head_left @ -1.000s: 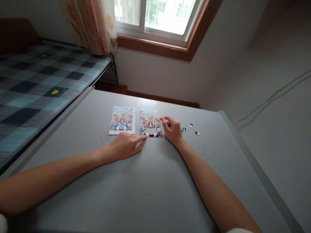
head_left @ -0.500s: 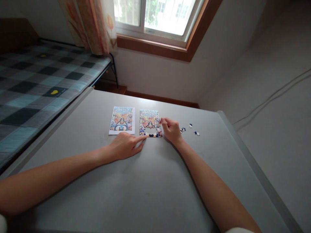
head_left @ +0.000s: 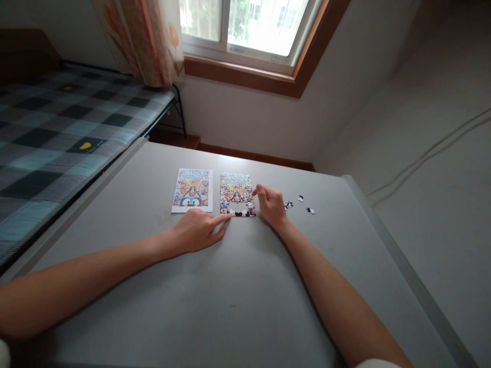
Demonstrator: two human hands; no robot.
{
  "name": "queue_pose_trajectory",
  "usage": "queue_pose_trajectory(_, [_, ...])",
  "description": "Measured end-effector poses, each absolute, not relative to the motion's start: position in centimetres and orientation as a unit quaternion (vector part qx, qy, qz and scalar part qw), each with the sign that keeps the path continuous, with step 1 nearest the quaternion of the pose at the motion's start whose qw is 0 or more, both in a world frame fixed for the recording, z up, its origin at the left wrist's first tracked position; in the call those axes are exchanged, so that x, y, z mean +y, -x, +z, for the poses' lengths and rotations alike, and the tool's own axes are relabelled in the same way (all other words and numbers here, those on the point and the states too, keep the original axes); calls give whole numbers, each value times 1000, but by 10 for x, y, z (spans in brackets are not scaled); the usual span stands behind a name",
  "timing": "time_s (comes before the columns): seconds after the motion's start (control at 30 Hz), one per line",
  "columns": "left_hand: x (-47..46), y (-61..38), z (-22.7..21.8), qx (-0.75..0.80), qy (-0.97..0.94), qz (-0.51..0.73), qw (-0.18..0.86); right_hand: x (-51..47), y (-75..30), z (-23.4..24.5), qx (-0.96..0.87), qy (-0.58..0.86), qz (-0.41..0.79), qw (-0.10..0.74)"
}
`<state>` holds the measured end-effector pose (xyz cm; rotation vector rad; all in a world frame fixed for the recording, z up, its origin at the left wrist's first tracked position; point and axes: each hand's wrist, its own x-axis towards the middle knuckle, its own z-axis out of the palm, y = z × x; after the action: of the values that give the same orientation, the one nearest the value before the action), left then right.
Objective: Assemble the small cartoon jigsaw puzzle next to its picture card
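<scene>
A jigsaw puzzle [head_left: 236, 184] lies flat on the table, its small colourful pieces joined around a gap in the lower middle. My left hand [head_left: 195, 230] rests at its lower left corner, index finger stretched out and touching the bottom edge, nothing held. Close to the puzzle's right edge is my right hand [head_left: 270, 204], its fingers curled in and pressed together; whatever they may hold is hidden. Loose puzzle pieces [head_left: 310, 210] in dark blue and white lie just beyond that hand, some partly covered by it. A printed picture sheet [head_left: 192, 190] lies left of the puzzle.
The grey table [head_left: 230, 301] spreads under both forearms. A bed with a checked mattress [head_left: 76, 110] stands along its left side. Ahead are a window [head_left: 264, 25] with a brown frame and an orange patterned curtain [head_left: 141, 41]. A cable [head_left: 425, 153] runs along the right wall.
Almost nothing differs. My right hand's fingers have shifted very slightly beside the puzzle; my left hand stays in place.
</scene>
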<state>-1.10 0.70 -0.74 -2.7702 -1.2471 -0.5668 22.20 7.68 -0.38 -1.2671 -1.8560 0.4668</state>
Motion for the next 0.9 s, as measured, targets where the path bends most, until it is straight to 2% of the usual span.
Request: queue_pose_trajectory(0.9, [7,11,-6,-404,896,-184,22,76,-223,-5,-729,512,186,415])
